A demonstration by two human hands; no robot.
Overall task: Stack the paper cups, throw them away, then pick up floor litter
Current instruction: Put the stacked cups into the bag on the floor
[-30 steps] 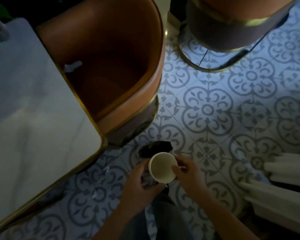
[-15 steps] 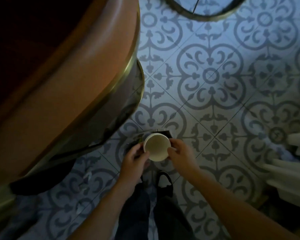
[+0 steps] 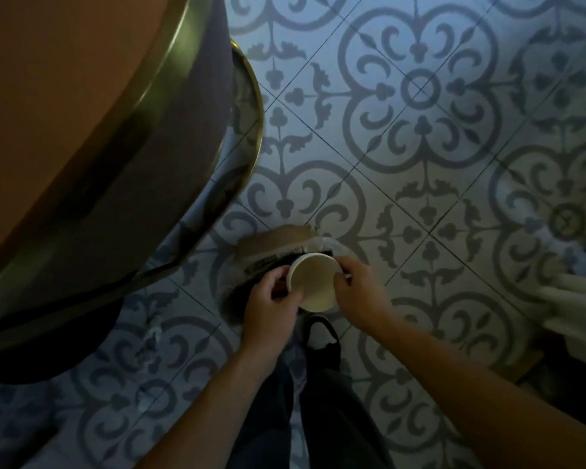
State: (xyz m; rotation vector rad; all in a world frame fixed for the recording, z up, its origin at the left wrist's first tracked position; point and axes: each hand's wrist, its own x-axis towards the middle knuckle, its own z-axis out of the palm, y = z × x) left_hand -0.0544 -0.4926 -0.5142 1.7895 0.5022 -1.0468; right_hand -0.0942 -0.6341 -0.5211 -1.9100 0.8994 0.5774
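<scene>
A white paper cup [image 3: 313, 282], seen from above with its mouth facing me, is held low over the patterned floor. My left hand [image 3: 271, 306] grips its left side and my right hand [image 3: 361, 291] grips its right rim. Whether more cups are nested under it is hidden. Directly beneath the cup lies floor litter [image 3: 273, 247]: a brown cardboard-like piece with crumpled clear plastic and a dark label strip. The cup and my hands cover part of it.
A large round orange chair [image 3: 82, 113] with a brass rim and dark base fills the left side. My dark shoes and trousers [image 3: 318, 384] are below the hands. White fabric folds [image 3: 575, 299] lie at the right edge. Patterned tile floor [image 3: 420, 113] stretches ahead.
The view has dropped closer to the floor; the table has left the frame and the chair looms larger. Both hands have lowered the cup onto the litter.
</scene>
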